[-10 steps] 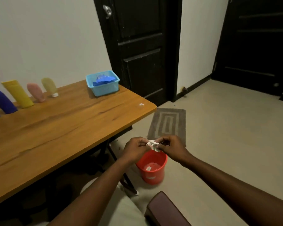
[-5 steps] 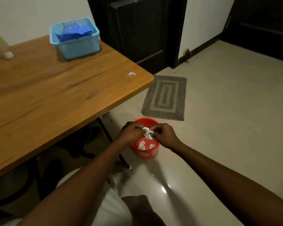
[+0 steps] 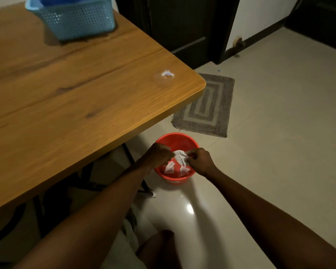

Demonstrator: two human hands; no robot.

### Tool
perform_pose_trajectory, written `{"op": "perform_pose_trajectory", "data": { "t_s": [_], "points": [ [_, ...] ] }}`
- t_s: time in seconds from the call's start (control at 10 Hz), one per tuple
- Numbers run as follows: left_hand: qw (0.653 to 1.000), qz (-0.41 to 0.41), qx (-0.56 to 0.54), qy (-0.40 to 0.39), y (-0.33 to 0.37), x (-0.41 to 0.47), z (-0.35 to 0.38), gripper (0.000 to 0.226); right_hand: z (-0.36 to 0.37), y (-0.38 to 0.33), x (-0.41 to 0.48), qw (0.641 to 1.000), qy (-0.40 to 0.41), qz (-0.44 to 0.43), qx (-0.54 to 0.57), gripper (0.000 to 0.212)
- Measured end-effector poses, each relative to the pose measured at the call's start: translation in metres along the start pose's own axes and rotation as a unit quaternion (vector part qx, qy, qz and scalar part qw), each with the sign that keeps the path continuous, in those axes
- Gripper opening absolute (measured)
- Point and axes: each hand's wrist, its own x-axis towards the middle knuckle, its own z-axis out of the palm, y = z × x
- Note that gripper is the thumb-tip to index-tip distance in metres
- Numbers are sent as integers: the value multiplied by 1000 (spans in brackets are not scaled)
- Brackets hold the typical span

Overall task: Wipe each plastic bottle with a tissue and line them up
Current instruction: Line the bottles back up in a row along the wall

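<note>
- Directly above the round red plastic bucket (image 3: 177, 141), left hand (image 3: 159, 154) and right hand (image 3: 199, 161) share a crumpled white tissue (image 3: 179, 157).
- Each grip is clamped on it.

The left grip (image 3: 160, 155) and right grip (image 3: 199, 162), joined by a pinched tissue (image 3: 179, 155), sit over the mouth of the red bucket (image 3: 175, 135). The tabletop (image 3: 85, 123) edge and a dark table leg (image 3: 127, 152) crowd the left grip's outer side. Open floor (image 3: 279, 152) lies right of the right grip.
</note>
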Motion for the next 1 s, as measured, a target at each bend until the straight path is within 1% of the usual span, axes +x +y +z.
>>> {"op": "perform_pose_trajectory", "data": {
  "t_s": [0.1,0.2,0.3,0.4,0.5,0.6,0.7,0.8,0.9,1.0],
  "points": [
    [1000,20,1,-9,-2,2,-3,8,1,0,0,1000,5,3,3,17],
    [999,6,-39,-9,-2,-8,-5,23,-5,-7,-6,1000,12,-10,1,17],
    [997,8,-76,5,5,-19,-7,27,-15,-21,-14,999,17,-38,-10,17],
    [995,11,-99,20,15,-31,-7,27,-18,-30,-20,998,39,-49,-15,12],
    [994,14,-104,17,19,-35,-3,32,-16,-34,-23,996,81,-34,6,15],
    [997,11,-78,-2,18,-36,1,33,-7,-33,-28,995,97,-18,30,16],
    [998,9,-59,-1,17,-31,4,25,0,-30,-24,996,86,-26,27,21],
    [999,9,-43,0,15,-24,2,28,2,-31,-15,998,49,-26,-3,37],
    [999,8,-53,-5,11,-18,3,36,4,-26,-7,999,41,-24,-25,43],
    [998,-1,-60,-10,7,-13,6,39,5,-18,-7,997,71,-29,-10,34]
  ]
}}
